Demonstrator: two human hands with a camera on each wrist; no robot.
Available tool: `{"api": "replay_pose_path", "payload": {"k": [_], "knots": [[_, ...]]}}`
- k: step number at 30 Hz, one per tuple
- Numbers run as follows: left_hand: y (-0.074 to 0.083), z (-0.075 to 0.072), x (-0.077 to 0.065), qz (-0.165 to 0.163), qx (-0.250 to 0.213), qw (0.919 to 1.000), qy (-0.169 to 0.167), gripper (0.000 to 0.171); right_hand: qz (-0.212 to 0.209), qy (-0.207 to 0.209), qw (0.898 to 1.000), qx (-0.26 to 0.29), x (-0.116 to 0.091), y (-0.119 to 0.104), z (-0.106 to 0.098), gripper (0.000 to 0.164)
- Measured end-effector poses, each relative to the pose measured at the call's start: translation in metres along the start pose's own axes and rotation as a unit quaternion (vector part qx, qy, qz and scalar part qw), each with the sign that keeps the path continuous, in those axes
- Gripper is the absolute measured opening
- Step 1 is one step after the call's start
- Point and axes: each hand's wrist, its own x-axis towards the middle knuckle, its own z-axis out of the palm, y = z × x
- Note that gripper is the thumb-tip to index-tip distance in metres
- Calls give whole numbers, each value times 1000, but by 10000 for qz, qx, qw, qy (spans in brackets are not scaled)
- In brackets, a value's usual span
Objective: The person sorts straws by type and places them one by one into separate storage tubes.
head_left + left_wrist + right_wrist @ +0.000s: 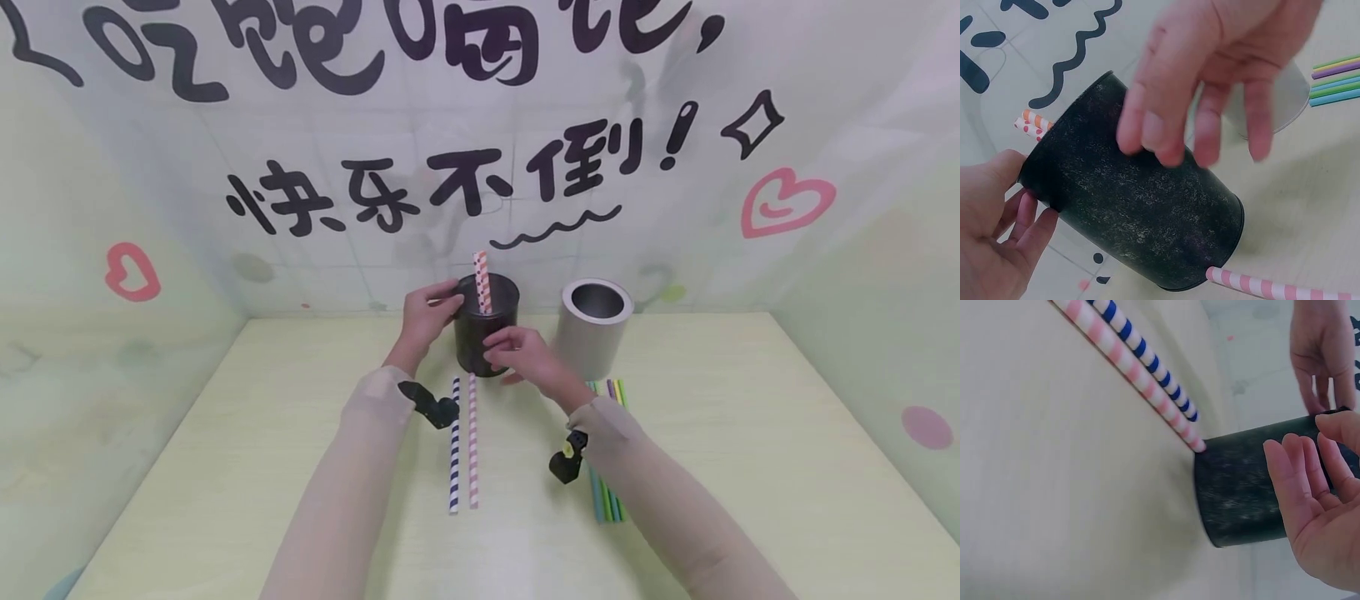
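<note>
A black cylindrical cup [480, 346] stands upright near the back wall. Two patterned straws [482, 283], one orange-striped and one dotted, lean inside it and poke above the rim. My left hand [429, 312] holds the cup at its upper left, thumb and fingertips at the rim. In front of the cup's right side is my right hand [525, 360], fingers loosely bent and holding nothing; its palm shows in the right wrist view. On the table before the cup lie a blue-and-white striped straw [454, 450] and a pink-and-white striped straw [473, 450], side by side.
Right of the black cup stands a white cup [588, 342] with a dark inside. Several plain coloured straws [600, 492] in green, blue, yellow and purple lie under my right forearm. The back wall [375, 275] carries large black lettering.
</note>
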Motion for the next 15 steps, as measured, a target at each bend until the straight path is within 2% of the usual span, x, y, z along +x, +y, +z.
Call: {"api": "replay_pose_path", "payload": {"k": [5, 10, 15], "knots": [[1, 0, -1, 37, 7, 10000, -22, 35, 257, 168, 9994, 149, 4, 20, 9, 23], [1, -1, 0, 64, 50, 10000, -23, 35, 557, 327, 9979, -25, 8, 39, 19, 22], [2, 0, -1, 78, -10, 10000, -35, 36, 633, 670, 9957, -8, 11, 55, 33, 21]]}}
